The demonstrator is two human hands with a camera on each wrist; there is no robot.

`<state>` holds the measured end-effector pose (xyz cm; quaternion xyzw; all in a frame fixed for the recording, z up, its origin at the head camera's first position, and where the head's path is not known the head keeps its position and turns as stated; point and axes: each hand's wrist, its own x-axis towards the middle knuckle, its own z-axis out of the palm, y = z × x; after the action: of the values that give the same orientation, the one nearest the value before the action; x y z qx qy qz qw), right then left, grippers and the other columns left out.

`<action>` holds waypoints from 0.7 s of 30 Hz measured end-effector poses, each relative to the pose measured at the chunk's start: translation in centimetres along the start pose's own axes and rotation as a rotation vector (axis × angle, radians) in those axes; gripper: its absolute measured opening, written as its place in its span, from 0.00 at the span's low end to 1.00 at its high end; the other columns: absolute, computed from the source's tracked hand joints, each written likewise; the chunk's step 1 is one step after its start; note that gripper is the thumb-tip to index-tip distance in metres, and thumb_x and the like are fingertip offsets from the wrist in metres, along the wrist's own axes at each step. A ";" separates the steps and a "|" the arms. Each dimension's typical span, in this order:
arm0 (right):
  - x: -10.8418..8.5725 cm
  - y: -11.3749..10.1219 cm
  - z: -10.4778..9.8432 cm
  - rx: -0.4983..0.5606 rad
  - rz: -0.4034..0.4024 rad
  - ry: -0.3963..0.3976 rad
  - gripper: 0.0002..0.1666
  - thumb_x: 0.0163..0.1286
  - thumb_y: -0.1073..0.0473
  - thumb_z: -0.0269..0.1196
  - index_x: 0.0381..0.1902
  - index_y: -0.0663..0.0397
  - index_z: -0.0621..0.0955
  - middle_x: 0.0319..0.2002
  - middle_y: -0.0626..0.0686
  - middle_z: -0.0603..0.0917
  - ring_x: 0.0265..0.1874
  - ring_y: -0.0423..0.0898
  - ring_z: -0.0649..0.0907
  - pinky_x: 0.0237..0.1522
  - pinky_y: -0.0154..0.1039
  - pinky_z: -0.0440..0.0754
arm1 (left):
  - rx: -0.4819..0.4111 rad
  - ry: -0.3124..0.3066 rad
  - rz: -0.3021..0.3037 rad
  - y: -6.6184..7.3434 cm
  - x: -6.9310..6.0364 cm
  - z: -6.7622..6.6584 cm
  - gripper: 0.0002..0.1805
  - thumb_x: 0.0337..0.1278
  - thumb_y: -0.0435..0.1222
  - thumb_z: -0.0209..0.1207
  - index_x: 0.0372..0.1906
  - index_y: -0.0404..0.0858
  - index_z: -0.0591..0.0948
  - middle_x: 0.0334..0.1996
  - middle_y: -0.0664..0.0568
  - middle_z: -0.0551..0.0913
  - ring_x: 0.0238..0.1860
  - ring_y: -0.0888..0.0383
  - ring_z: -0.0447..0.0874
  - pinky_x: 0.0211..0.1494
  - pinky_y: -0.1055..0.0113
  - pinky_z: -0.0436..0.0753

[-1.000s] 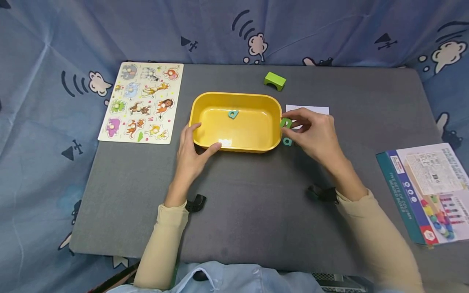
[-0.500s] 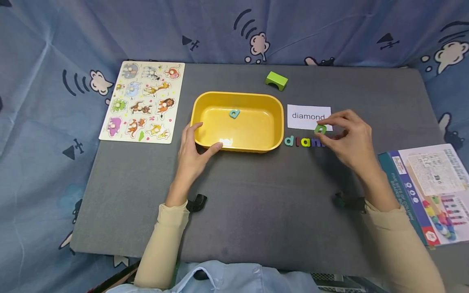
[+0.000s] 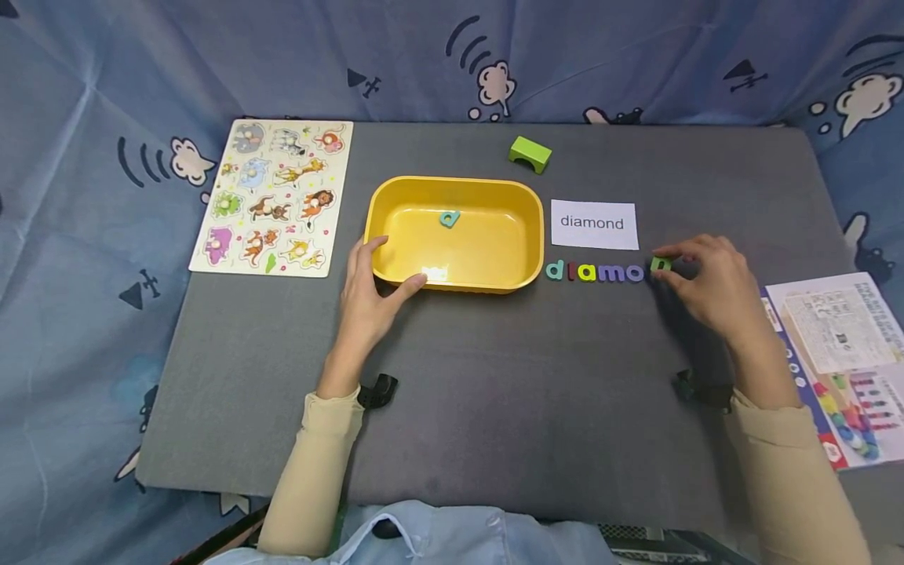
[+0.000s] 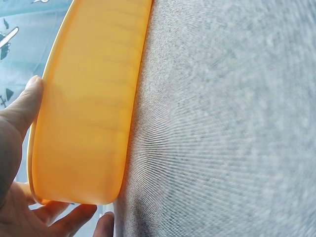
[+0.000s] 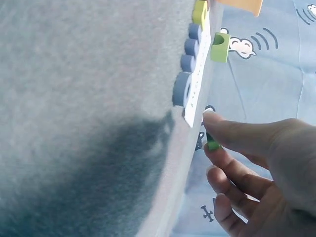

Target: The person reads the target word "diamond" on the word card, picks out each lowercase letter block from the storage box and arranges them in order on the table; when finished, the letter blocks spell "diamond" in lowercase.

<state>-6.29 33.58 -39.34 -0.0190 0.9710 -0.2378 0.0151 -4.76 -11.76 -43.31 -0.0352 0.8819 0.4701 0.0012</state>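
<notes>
My right hand (image 3: 716,286) pinches a green letter n (image 3: 661,264) between thumb and fingertips, just right of a row of letters. That row reads d, a thin dark red letter, a, m and a purple letter o (image 3: 634,273). Above it lies a white card (image 3: 593,238) printed "diamond". My left hand (image 3: 366,294) holds the near left corner of a yellow tray (image 3: 455,181), thumb on its near rim and fingers at its left end. Inside the tray is one teal letter (image 3: 449,219). In the right wrist view, the fingers mostly cover the green letter (image 5: 212,144).
An animal puzzle board (image 3: 271,200) lies at the far left. A green arch block (image 3: 530,154) stands behind the tray. On the right, a boxed toy set (image 3: 840,337) sits near my right forearm. Blue patterned cloth hangs behind the grey table (image 3: 494,408).
My right hand has carried the green letter from the tray's right rim rightward to the end of the row, uncovering the card and letters. My left hand has stayed on the tray.
</notes>
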 end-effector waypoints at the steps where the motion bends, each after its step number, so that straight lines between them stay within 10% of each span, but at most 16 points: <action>1: 0.0 0.1 0.1 -0.001 -0.001 -0.001 0.16 0.70 0.68 0.71 0.55 0.66 0.86 0.55 0.71 0.82 0.55 0.68 0.74 0.59 0.71 0.64 | -0.001 0.001 0.000 0.0 0.0 0.0 0.48 0.62 0.54 0.73 0.80 0.44 0.64 0.84 0.45 0.56 0.82 0.43 0.60 0.81 0.41 0.61; 21: 0.2 1.8 1.5 0.028 -0.027 -0.002 0.15 0.67 0.70 0.72 0.52 0.65 0.88 0.55 0.72 0.83 0.54 0.69 0.76 0.54 0.67 0.66 | -0.006 -0.003 -0.011 0.1 0.0 0.0 0.47 0.62 0.54 0.72 0.80 0.43 0.64 0.84 0.45 0.56 0.82 0.42 0.60 0.82 0.41 0.61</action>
<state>-6.51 34.51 -41.49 -0.0321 0.9672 -0.2515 0.0130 -4.76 -11.73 -43.26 -0.0393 0.8804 0.4726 0.0051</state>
